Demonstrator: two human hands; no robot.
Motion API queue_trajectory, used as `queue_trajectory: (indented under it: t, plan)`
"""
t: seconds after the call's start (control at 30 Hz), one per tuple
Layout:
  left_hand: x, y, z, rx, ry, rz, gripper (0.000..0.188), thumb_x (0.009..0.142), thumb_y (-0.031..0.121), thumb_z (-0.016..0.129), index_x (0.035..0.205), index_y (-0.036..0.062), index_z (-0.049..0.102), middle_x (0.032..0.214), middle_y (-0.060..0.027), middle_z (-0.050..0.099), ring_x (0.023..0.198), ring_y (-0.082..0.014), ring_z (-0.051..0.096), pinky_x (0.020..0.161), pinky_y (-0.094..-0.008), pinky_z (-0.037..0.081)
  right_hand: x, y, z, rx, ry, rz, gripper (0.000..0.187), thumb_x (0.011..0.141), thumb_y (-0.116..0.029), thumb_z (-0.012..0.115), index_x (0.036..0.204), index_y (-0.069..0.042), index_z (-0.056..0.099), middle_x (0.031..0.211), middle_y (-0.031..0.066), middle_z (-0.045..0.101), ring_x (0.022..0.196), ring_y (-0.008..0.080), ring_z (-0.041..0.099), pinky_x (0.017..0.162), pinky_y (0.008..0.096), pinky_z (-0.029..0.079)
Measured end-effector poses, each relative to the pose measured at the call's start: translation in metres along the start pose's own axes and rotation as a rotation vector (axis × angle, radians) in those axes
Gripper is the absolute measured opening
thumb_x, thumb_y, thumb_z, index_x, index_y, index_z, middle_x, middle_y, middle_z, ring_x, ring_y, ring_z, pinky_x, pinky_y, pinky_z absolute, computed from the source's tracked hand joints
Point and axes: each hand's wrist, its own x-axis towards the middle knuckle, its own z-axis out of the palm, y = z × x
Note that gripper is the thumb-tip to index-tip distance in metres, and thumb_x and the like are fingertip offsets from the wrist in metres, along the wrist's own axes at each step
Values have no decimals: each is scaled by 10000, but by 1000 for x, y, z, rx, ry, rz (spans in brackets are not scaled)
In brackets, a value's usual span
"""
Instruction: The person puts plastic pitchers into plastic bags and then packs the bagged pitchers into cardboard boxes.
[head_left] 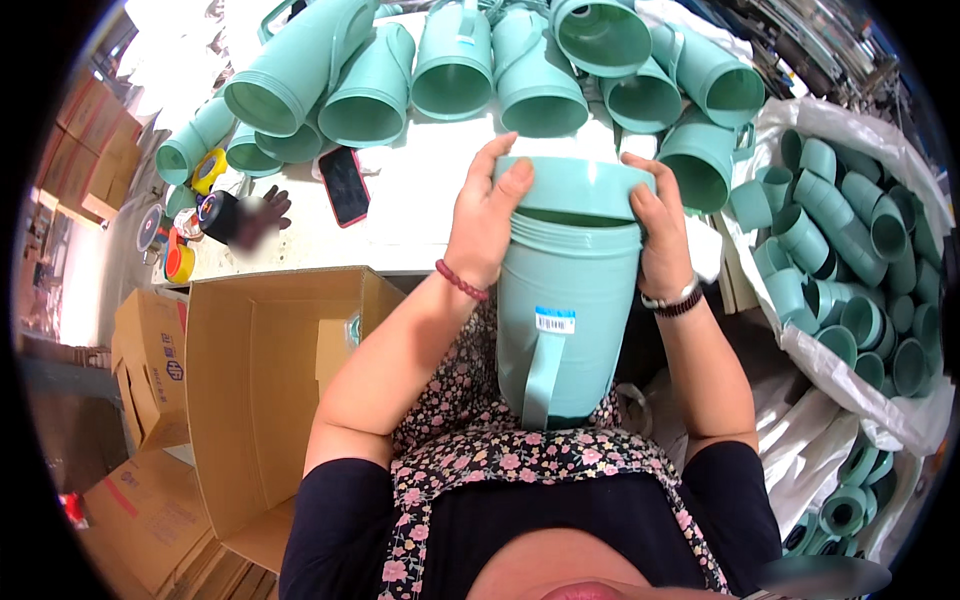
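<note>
L hand (488, 212) & R hand (664, 228) grip lid (582, 186), tilted atop jug (568, 282); prob. light, stiff, a bit slippery; best held by opp. sides.

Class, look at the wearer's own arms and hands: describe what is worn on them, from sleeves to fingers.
Dark, short sleeves end above the elbows. The left hand is ungloved, with a reddish beaded bracelet at its wrist. The right hand is ungloved too; its wrist carries a dark beaded bracelet and a pale, shiny band.
</note>
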Motion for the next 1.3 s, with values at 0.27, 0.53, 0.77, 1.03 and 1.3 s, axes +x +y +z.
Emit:
queue_trajectory:
  t: [0.27,0.53,0.77,1.03,1.3]
  plan:
    - [2,-11,-19,154,-34,-62,513,924,358,404,1304,16,352,1263,-137,415,1138,-194,428,956,-305,355,7,15,6,-98,-13,101,553,760,-305,682,1109,40,427,993,89,508,877,142,496,785,255,425]
    - [-19,16,-60,764,-313,475,736,581,357,810,1139,18,471,1120,-136,514,1086,-310,472,974,-396,355,-6,-22,9,-892,-427,-524,994,388,-612,808,1085,-14,428,1057,156,435,996,316,437,893,411,364]
    - [-30,28,-67,1019,-253,639,696,514,242,832,1072,6,488,1043,-131,530,969,-304,507,866,-402,408,10,9,36,-950,-374,-640,720,481,-523,800,888,-18,489,854,129,483,801,311,463,740,392,390]
    - [-27,-7,-142,-163,361,54,204,893,215,499,1003,43,504,790,-52,565,785,-150,540,760,-289,437,41,83,96,-244,-393,-364,231,743,-225,668,788,-31,550,748,81,522,719,203,498,706,300,412]
    - [-52,54,-154,-39,191,198,220,941,277,444,818,111,521,585,-11,483,668,-135,505,932,-352,365,76,261,39,-986,-314,-363,219,833,-238,558,844,-42,656,984,144,640,952,310,585,822,389,451]
